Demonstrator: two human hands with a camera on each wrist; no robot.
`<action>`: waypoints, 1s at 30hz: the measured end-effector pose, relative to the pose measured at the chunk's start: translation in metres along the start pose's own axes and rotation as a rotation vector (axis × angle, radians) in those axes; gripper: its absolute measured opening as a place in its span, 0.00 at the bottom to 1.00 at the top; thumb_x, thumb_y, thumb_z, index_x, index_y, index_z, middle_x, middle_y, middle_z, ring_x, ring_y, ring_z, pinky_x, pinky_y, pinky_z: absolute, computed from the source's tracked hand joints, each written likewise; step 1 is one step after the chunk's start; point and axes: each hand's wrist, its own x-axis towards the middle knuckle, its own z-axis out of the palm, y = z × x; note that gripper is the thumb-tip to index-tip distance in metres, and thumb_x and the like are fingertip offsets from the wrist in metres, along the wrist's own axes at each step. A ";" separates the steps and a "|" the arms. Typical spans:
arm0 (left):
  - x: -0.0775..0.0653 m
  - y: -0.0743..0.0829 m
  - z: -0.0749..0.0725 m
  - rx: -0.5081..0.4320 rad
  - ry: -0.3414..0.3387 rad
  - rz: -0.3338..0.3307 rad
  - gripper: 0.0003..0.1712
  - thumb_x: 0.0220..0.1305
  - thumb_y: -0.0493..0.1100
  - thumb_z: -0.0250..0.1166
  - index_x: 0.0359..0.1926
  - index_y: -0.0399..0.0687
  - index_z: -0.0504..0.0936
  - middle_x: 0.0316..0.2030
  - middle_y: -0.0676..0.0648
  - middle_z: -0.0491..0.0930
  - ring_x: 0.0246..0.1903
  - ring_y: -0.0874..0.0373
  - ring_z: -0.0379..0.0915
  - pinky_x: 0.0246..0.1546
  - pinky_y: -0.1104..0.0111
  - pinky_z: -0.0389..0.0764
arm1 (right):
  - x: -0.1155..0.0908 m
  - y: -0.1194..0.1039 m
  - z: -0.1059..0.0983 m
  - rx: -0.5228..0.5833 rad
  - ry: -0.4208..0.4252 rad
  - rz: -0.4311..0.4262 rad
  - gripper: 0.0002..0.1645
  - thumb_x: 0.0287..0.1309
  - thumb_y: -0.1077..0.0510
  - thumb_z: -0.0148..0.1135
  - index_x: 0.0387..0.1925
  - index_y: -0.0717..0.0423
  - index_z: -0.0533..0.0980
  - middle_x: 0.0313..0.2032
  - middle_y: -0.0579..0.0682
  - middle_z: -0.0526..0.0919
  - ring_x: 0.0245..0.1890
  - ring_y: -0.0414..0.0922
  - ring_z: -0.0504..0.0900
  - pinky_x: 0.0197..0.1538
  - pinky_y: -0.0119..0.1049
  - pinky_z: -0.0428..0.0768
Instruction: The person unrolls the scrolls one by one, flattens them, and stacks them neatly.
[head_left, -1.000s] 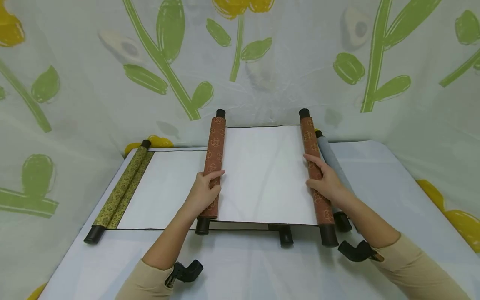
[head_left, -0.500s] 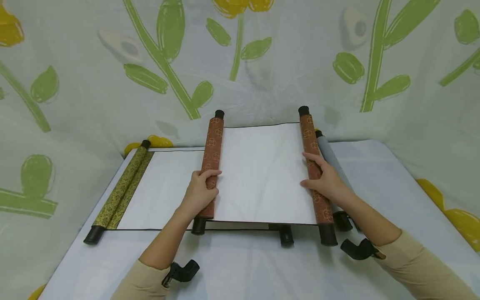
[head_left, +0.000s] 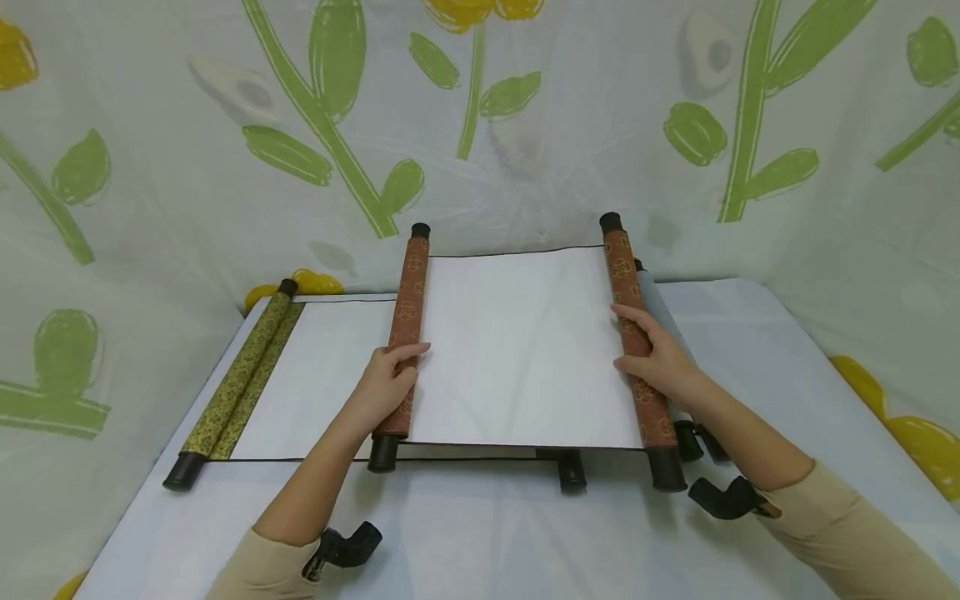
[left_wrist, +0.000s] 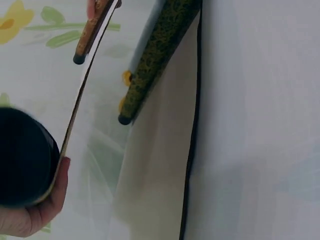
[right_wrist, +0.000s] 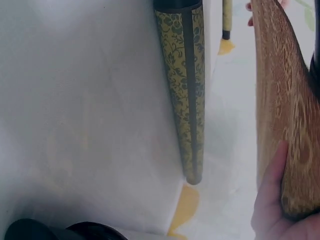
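Both hands hold a reddish-brown hanging scroll [head_left: 622, 279] with black end knobs, raised over another scroll. Between its two rollers the white sheet [head_left: 517, 350] stretches, with a thin dark border. My left hand [head_left: 384, 392] grips the left roller, thumb and fingers round it; in the left wrist view that hand [left_wrist: 37, 217] is beneath a black knob. My right hand [head_left: 663, 362] grips the right roller, also seen as the patterned brown roll [right_wrist: 280, 95] in the right wrist view. Underneath lies a yellow-green floral scroll [head_left: 238, 379], partly unrolled, its right part hidden by the raised sheet.
A grey-blue scroll [head_left: 663, 312] lies behind the right roller, partly covered. White cloth covers the table [head_left: 480, 533], and a curtain [head_left: 570, 167] with printed flowers rises at its back. Black camera mounts [head_left: 348, 546] stick out from both wrists.
My left hand has moved left with the left roller, so more white sheet shows between the rollers. The right hand and its roller have shifted slightly right. The scroll underneath stays in place.
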 end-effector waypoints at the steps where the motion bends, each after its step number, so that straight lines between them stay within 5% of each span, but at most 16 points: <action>1: 0.000 -0.001 0.000 -0.018 0.006 -0.010 0.27 0.62 0.35 0.51 0.63 0.51 0.74 0.63 0.32 0.59 0.52 0.43 0.62 0.46 0.54 0.68 | 0.001 0.000 -0.001 0.002 -0.001 0.002 0.47 0.56 0.69 0.58 0.73 0.53 0.48 0.72 0.65 0.41 0.69 0.65 0.46 0.61 0.62 0.56; 4: -0.002 -0.001 0.000 -0.040 0.036 -0.035 0.27 0.59 0.41 0.63 0.61 0.55 0.75 0.62 0.36 0.61 0.64 0.41 0.55 0.58 0.46 0.62 | 0.002 0.000 -0.003 -0.001 0.004 0.034 0.49 0.56 0.65 0.62 0.74 0.52 0.48 0.73 0.63 0.41 0.70 0.65 0.43 0.63 0.65 0.53; 8: -0.002 0.000 -0.001 -0.034 0.069 -0.014 0.31 0.52 0.42 0.70 0.60 0.57 0.76 0.60 0.37 0.63 0.62 0.40 0.58 0.58 0.45 0.62 | 0.003 0.000 -0.005 -0.015 0.012 0.071 0.56 0.50 0.59 0.71 0.74 0.50 0.48 0.73 0.63 0.42 0.70 0.65 0.45 0.63 0.65 0.55; 13: -0.001 0.001 -0.003 -0.029 0.076 0.006 0.31 0.52 0.33 0.61 0.60 0.54 0.76 0.60 0.35 0.62 0.58 0.42 0.61 0.53 0.52 0.66 | 0.005 0.001 -0.005 -0.030 0.007 0.058 0.58 0.46 0.60 0.73 0.74 0.53 0.48 0.72 0.64 0.44 0.69 0.66 0.49 0.62 0.62 0.59; 18: -0.003 0.001 -0.006 -0.015 0.067 0.018 0.32 0.53 0.30 0.54 0.61 0.49 0.75 0.59 0.32 0.62 0.54 0.43 0.61 0.46 0.58 0.66 | 0.004 0.000 -0.006 0.004 -0.022 0.033 0.50 0.54 0.67 0.63 0.73 0.55 0.48 0.72 0.65 0.44 0.68 0.65 0.50 0.61 0.60 0.60; 24: -0.002 -0.007 -0.010 0.003 0.059 -0.013 0.28 0.59 0.33 0.50 0.60 0.51 0.77 0.51 0.37 0.63 0.35 0.51 0.58 0.29 0.65 0.62 | 0.004 0.001 -0.008 -0.026 -0.060 0.017 0.41 0.58 0.70 0.52 0.72 0.58 0.52 0.72 0.64 0.44 0.70 0.60 0.46 0.60 0.56 0.60; 26: -0.003 -0.009 -0.012 0.019 0.062 -0.019 0.27 0.60 0.34 0.49 0.60 0.51 0.76 0.51 0.36 0.63 0.30 0.52 0.56 0.27 0.66 0.61 | 0.003 0.002 -0.010 -0.046 -0.063 0.026 0.40 0.57 0.70 0.50 0.72 0.56 0.53 0.72 0.64 0.45 0.64 0.57 0.54 0.52 0.47 0.65; 28: -0.003 -0.008 -0.013 0.027 0.067 -0.027 0.27 0.61 0.34 0.49 0.61 0.49 0.76 0.55 0.34 0.63 0.33 0.51 0.58 0.28 0.66 0.62 | 0.002 0.003 -0.010 -0.055 -0.061 0.036 0.41 0.56 0.69 0.49 0.72 0.55 0.54 0.72 0.64 0.46 0.47 0.54 0.67 0.41 0.40 0.67; 30: -0.004 -0.008 -0.014 0.025 0.073 -0.036 0.27 0.60 0.34 0.51 0.61 0.48 0.75 0.58 0.32 0.62 0.38 0.48 0.61 0.30 0.65 0.64 | 0.002 0.005 -0.010 -0.058 -0.053 0.035 0.40 0.57 0.69 0.49 0.72 0.55 0.54 0.71 0.64 0.46 0.36 0.53 0.66 0.37 0.38 0.68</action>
